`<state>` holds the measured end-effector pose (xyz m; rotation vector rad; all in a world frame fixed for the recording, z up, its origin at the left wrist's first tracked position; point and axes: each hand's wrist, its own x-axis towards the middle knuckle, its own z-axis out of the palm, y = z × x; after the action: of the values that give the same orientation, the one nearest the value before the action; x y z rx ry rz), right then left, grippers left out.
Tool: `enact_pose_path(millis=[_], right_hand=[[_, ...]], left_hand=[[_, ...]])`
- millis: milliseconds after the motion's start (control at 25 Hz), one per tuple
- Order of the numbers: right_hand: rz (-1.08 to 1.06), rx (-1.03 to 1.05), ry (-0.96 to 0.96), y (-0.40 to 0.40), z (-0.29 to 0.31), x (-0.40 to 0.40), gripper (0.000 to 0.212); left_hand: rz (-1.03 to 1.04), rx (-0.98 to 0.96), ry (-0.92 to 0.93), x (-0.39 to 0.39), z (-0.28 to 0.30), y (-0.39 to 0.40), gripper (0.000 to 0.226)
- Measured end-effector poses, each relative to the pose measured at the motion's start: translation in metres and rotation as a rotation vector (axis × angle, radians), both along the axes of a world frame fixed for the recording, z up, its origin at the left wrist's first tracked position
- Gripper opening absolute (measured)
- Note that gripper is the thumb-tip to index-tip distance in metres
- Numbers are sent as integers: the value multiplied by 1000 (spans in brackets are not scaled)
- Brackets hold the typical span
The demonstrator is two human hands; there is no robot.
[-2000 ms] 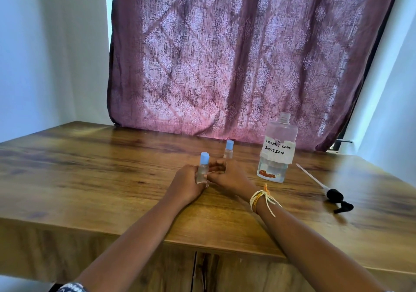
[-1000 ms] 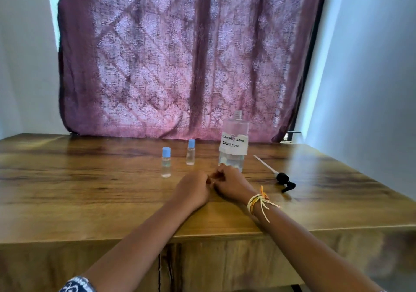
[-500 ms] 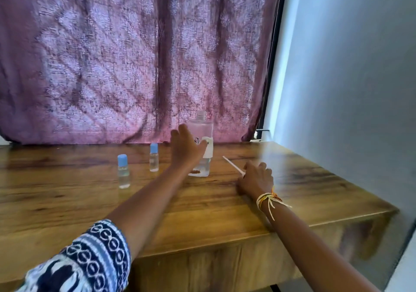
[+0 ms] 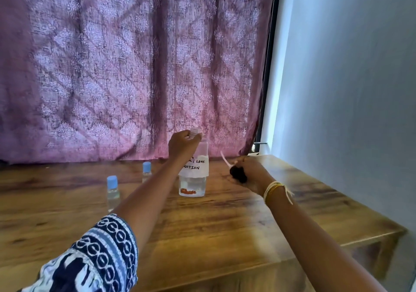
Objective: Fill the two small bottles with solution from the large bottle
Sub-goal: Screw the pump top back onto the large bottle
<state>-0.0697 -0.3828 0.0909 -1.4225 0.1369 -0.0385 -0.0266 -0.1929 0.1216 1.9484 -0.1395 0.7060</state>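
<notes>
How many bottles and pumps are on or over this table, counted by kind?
Small blue-capped bottles: 2, near and far
Large labelled bottle: 1, left hand at its cap
Black pump dispenser: 1, in right hand
Total: 4

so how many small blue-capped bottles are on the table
2. The near small bottle stands on the wooden table left of the left forearm; the far small bottle stands farther back, between it and the large bottle. Both are capped. No others show.

Glossy grained wood table (image 4: 225, 228); clear plastic large bottle (image 4: 193, 186), paper label (image 4: 198, 168); woven cloth curtain (image 4: 126, 66).
</notes>
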Motion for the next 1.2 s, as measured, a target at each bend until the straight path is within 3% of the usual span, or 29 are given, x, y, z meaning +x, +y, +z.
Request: enact_pose_path(millis=[160, 360, 440, 600, 720, 840, 1000, 1200], right_hand=[[126, 477, 50, 6, 24, 5, 21], [204, 638, 30, 22, 42, 3, 69], [242, 658, 7, 27, 44, 0, 71], [339, 474, -71, 35, 46, -4, 32], [264, 149, -161, 40, 53, -1, 6], [137, -248, -300, 48, 74, 7, 29], [-38, -473, -434, 58, 124, 18, 49], [-46, -321, -536, 80, 188, 31, 46]], left_hand=[[19, 4, -48, -5, 0, 6, 29], [68, 5, -46, -16, 5, 19, 31], [71, 30, -39, -20, 6, 26, 29], [98, 37, -47, -28, 4, 30, 34], [99, 16, -35, -27, 2, 28, 35], [93, -37, -38, -25, -1, 30, 44], [69, -56, -37, -21, -2, 31, 41], [38, -51, 17, -12, -5, 34, 47]])
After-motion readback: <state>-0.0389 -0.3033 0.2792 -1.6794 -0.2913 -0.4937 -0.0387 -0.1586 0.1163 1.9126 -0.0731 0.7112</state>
